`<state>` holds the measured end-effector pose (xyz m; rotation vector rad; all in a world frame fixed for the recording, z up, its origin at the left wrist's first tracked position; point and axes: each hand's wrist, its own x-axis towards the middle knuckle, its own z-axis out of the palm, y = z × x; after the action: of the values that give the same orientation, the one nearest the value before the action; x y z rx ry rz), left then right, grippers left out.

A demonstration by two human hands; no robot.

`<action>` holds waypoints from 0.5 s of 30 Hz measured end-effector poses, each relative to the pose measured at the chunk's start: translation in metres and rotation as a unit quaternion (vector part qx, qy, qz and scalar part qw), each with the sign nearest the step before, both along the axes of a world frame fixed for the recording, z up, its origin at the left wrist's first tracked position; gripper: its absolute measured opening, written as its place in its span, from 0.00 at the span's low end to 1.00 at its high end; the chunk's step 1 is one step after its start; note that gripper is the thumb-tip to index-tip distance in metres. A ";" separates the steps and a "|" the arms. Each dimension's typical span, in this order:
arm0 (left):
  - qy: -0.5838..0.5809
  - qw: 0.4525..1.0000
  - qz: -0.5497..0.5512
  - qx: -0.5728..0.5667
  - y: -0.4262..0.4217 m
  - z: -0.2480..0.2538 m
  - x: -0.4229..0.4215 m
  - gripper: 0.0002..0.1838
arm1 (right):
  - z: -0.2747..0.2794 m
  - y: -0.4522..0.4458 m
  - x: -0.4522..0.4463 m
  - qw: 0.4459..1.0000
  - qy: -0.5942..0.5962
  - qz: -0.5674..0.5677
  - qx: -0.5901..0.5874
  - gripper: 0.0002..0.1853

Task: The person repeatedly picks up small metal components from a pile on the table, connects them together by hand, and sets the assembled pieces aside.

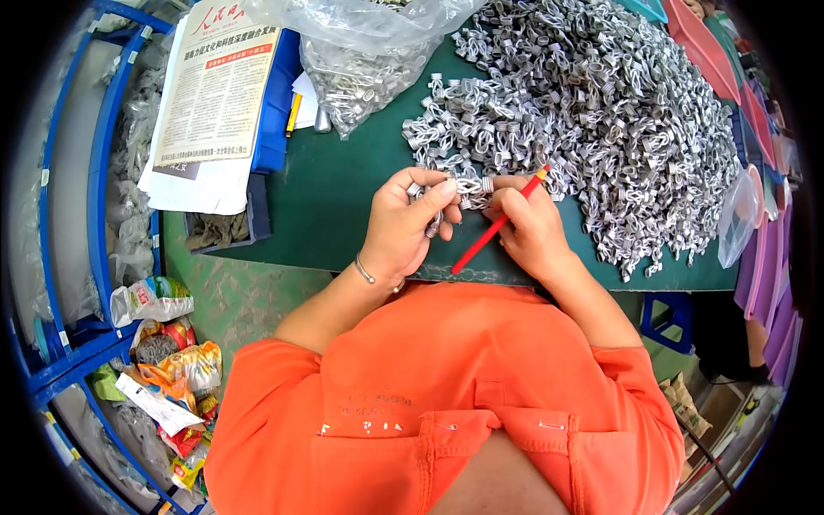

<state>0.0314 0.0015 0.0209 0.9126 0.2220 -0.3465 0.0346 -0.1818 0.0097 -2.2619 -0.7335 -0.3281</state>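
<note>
Small metal pieces sit in the left hand, over the near edge of the green table; thumb and fingers closed on them. Right hand close beside, closed around a slanted red pen; cannot tell whether its fingertips also pinch a piece. Large heap of like pieces beyond and to the right. Clear plastic bag, filled, at far left of heap; newspaper farther left.
</note>
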 end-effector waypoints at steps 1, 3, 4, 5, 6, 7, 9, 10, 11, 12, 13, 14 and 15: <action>0.000 1.000 0.001 -0.001 0.000 0.001 0.000 0.06 | -0.004 -0.004 -0.002 1.000 0.009 -0.002 -0.002 0.13; -0.014 1.000 0.008 0.002 0.000 0.002 -0.001 0.06 | -0.004 -0.005 -0.004 1.000 0.029 -0.007 0.008 0.13; -0.014 1.000 0.009 0.001 0.000 0.002 -0.001 0.06 | -0.002 -0.005 -0.003 1.000 0.029 -0.006 0.007 0.13; -0.021 1.000 0.010 0.004 0.000 0.002 -0.001 0.05 | 0.000 -0.004 -0.002 1.000 0.018 -0.001 0.010 0.12; -0.029 0.999 0.012 0.008 0.000 0.001 -0.001 0.05 | 0.002 -0.003 -0.002 1.000 0.007 0.004 0.013 0.12; -0.029 0.999 0.011 0.008 0.000 0.001 -0.001 0.05 | 0.002 -0.004 -0.002 1.000 0.007 0.004 0.013 0.12; -0.056 0.998 0.005 0.028 0.001 0.000 -0.002 0.05 | 0.000 -0.004 -0.003 0.992 0.044 -0.017 0.120 0.10; -0.056 0.998 0.005 0.029 0.001 0.000 -0.002 0.05 | -0.004 -0.006 -0.005 0.985 0.063 -0.042 0.157 0.08; -0.068 0.997 0.002 0.044 0.002 0.000 -0.003 0.05 | -0.001 -0.006 -0.007 0.973 0.079 -0.052 0.212 0.08; -0.080 0.995 -0.002 0.059 0.002 0.000 -0.003 0.05 | 0.002 -0.005 -0.007 0.957 0.094 -0.062 0.266 0.09; -0.080 0.995 -0.002 0.059 0.002 0.000 -0.003 0.05 | 0.000 -0.001 -0.006 0.938 0.068 -0.044 0.336 0.14; -0.080 0.995 0.001 0.063 0.001 0.000 -0.003 0.05 | 0.009 -0.001 -0.006 0.943 0.056 -0.037 0.326 0.17; -0.081 0.995 0.004 0.066 0.001 0.000 -0.003 0.06 | 0.014 -0.003 -0.007 0.947 0.042 -0.020 0.316 0.17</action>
<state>0.0279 0.0022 0.0209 1.0656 0.1006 -0.2513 0.0273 -0.1846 0.0236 -1.6682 -0.4503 -0.4142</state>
